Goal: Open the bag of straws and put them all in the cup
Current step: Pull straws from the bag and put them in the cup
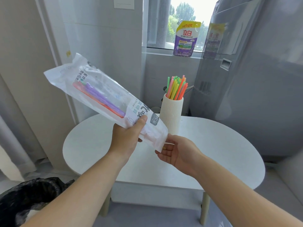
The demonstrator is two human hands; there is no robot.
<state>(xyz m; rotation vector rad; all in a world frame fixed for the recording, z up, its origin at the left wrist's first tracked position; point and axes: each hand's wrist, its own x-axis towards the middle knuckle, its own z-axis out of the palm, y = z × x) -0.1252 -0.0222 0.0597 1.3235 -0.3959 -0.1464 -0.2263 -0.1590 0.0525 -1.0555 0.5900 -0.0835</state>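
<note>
The person stands over a white oval table (221,145) with a ribbed cream cylindrical cup (171,115) at its far side, already packed with upright neon straws (176,88) in green, pink, orange and yellow. Left of the cup and raised above the tabletop, the left hand (127,138) is clamped around the lower part of a long translucent white plastic straw bag (101,92), thumb on top over the print, fingers wrapped underneath. The bag is tilted, far end up and away to the cup's left, near end down toward the person, probably so the contents slide toward the mouth. A few purple and orange straws (100,99) are left inside, lying along the bag's length in its middle. Just in front of the cup, the right hand (178,152) sits palm-up with fingers spread loosely at the bag's lower end, fingertips touching or almost touching the crumpled edge; it grasps nothing firmly, looks set to catch or pull out what comes down. Judgement: most of the task is done, last handful remaining. Window ledge behind the cup has a purple and yellow detergent pouch (186,39); a grey appliance (246,79) stands right of the cup.
</note>
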